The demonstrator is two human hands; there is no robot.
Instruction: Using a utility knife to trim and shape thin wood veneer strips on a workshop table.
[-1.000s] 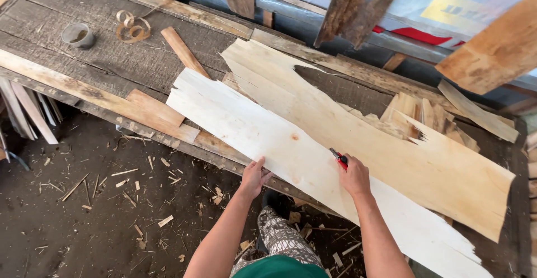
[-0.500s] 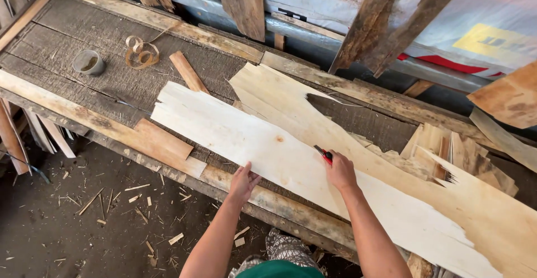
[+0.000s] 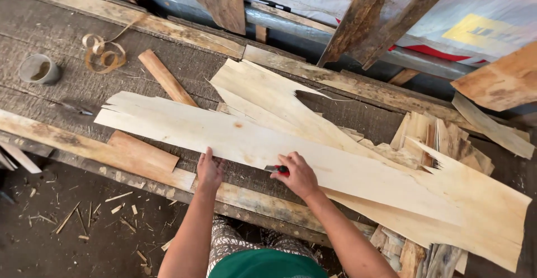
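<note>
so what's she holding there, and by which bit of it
The right hand grips a small red-handled cutter by its handle, tip against the long veneer sheet. The left hand holds nothing; it presses flat on the sheet's near edge.

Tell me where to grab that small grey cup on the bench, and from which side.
Grip the grey cup around its round outer wall, coming from above or from the bench's near edge. It stands upright with its mouth open, the dark wooden bench bare right around it; the coiled wood shaving lies apart to its right.
</note>
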